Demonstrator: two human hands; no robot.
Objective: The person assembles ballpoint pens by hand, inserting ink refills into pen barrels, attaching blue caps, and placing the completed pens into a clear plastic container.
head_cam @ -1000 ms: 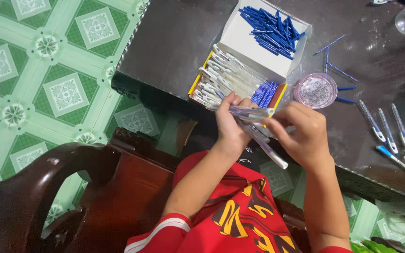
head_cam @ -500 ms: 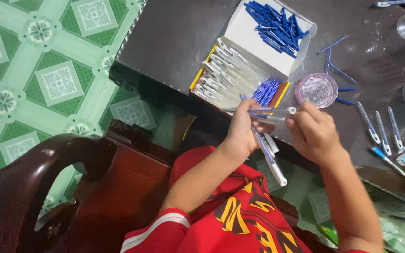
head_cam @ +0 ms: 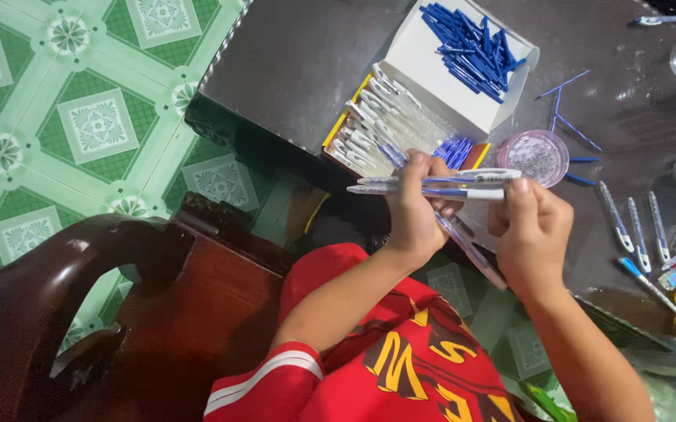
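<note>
Two slim pens with clear plastic barrels, blue ink tubes and white ends lay level in front of the person's chest, just above the near edge of the tabletop. The left hand was clamped around their middle, and it also gripped a small bundle of more pens that slanted down and to the right below the knuckles. The right hand was closed on the right-hand end of the level pens, thumb on top, so the two hands sat close together with only a narrow gap between them.

Just beyond the hands stood an open cardboard box with a yellow edge. Its near half held rows of clear pen barrels packed side by side; its white lid half held a loose heap of thin blue refills. To the right of the box sat a round, clear pink lid with a ribbed look. Further right, several finished pens lay scattered on the dark, glossy tabletop, well apart from the hands.

The person wore a red shirt with yellow lettering and a white sleeve stripe. A dark, polished wooden chair curved at the left, over a floor of green and white patterned tiles.
</note>
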